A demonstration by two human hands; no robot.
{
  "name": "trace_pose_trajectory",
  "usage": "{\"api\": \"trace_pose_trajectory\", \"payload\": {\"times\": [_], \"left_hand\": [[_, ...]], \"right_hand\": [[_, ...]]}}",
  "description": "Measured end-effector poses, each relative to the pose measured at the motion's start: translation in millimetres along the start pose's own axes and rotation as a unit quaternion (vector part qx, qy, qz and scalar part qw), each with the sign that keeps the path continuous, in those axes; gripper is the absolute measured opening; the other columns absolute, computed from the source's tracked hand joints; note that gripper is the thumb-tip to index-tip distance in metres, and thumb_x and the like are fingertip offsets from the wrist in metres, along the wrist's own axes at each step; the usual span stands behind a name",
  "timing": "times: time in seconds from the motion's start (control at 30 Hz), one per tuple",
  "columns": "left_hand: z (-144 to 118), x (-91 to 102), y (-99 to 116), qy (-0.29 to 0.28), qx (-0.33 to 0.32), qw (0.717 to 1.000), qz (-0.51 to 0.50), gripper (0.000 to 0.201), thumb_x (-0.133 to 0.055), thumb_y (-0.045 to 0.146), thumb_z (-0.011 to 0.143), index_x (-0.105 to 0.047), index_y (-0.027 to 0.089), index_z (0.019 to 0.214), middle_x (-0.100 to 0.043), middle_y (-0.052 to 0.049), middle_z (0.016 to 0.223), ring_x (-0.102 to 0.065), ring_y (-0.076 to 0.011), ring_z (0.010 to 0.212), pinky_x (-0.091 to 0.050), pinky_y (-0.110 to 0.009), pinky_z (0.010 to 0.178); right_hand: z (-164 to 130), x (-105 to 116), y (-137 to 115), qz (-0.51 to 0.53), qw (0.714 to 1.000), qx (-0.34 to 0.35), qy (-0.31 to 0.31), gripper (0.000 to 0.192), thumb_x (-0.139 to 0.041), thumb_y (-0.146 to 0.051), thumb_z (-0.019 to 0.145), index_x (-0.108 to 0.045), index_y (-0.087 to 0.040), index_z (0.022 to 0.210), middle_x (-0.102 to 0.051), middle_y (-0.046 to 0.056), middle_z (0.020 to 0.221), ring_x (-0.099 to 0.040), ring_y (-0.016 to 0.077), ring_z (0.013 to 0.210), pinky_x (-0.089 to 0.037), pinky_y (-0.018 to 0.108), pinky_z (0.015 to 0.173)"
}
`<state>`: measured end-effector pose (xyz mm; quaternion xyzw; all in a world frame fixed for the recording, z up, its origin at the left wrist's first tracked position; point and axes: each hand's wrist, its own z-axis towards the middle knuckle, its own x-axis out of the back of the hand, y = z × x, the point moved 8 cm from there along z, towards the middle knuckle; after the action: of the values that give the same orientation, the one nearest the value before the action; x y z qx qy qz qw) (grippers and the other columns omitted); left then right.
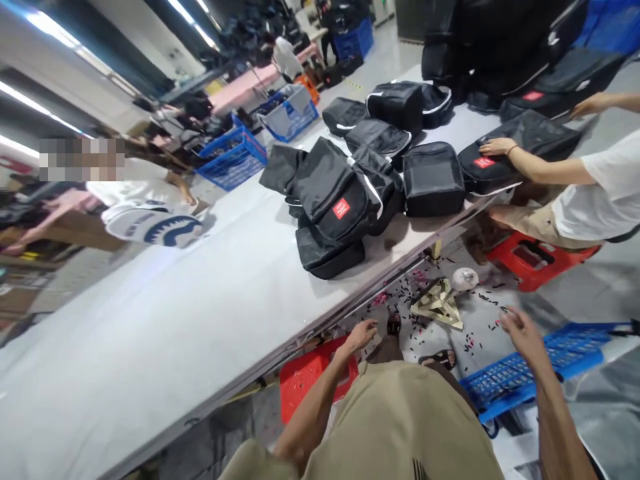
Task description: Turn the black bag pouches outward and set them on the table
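Both hands empty. Left hand [361, 334] loosely curled, hanging just under the table [165, 320] edge, above a red stool [305, 380]. Right hand [520, 330] open, fingers spread, over a blue crate [525, 377] on the floor. Black bags [345, 200] piled on the table beyond, out of reach. A co-worker's hand [497, 145] rests on another bag [525, 143].

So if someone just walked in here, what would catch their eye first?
Probably the heap of black bags with red labels on the long grey table. Next, a co-worker's hand resting on a bag at the far right, and the person's own left hand and right hand, both empty, over a red stool and blue crate.
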<state>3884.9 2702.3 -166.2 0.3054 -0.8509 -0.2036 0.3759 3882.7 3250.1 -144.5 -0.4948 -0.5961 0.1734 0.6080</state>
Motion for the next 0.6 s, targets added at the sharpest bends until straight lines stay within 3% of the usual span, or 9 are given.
{"api": "trace_pose_trajectory", "payload": {"times": [0.13,0.23,0.37,0.47,0.6], "left_hand": [[17,41.4,1,0.048,-0.04,0.998,-0.008,0.049,-0.061,0.024,0.092,-0.079,0.013,0.137,-0.086,-0.013,0.115,-0.08,-0.0284,0.104,-0.06,-0.038,0.104],[42,84.0,21,0.093,-0.104,0.99,-0.01,0.057,-0.059,0.026,0.099,-0.068,0.012,0.154,-0.08,-0.018,0.139,-0.075,-0.032,0.128,-0.055,-0.044,0.118],[69,164.4,65,0.198,-0.232,0.952,0.0,0.067,-0.059,0.028,0.105,-0.051,0.015,0.17,-0.057,-0.02,0.171,-0.052,-0.032,0.159,-0.035,-0.049,0.138],[80,229.8,98,0.286,-0.319,0.903,0.043,0.073,-0.063,0.03,0.106,-0.043,0.015,0.175,-0.049,-0.022,0.176,-0.04,-0.035,0.167,-0.025,-0.054,0.142],[110,289.8,117,0.327,-0.3,0.885,0.136,0.098,-0.081,0.034,0.097,-0.035,0.008,0.178,-0.036,-0.031,0.181,-0.025,-0.0482,0.173,-0.017,-0.065,0.141]], "right_hand": [[34,-27,-123,0.026,0.994,0.105,-0.021,0.078,-0.069,-0.075,0.089,-0.066,-0.024,0.149,-0.072,0.017,0.148,-0.07,0.0313,0.135,-0.055,0.05,0.12],[28,-60,-188,-0.02,0.991,0.126,0.032,0.076,-0.07,-0.077,0.085,-0.069,-0.023,0.138,-0.073,0.015,0.142,-0.069,0.0317,0.129,-0.052,0.05,0.12],[-1,-77,-200,-0.057,0.975,0.018,0.215,0.069,-0.065,-0.079,0.085,-0.069,-0.023,0.126,-0.076,0.015,0.126,-0.071,0.0348,0.112,-0.056,0.05,0.106],[-28,-85,-198,-0.086,0.953,-0.017,0.289,0.065,-0.065,-0.078,0.084,-0.069,-0.025,0.121,-0.076,0.016,0.123,-0.07,0.0382,0.111,-0.056,0.051,0.102],[-59,-93,-195,-0.101,0.934,-0.063,0.336,0.064,-0.066,-0.075,0.084,-0.068,-0.025,0.123,-0.075,0.017,0.117,-0.069,0.0396,0.107,-0.055,0.053,0.101]]}}
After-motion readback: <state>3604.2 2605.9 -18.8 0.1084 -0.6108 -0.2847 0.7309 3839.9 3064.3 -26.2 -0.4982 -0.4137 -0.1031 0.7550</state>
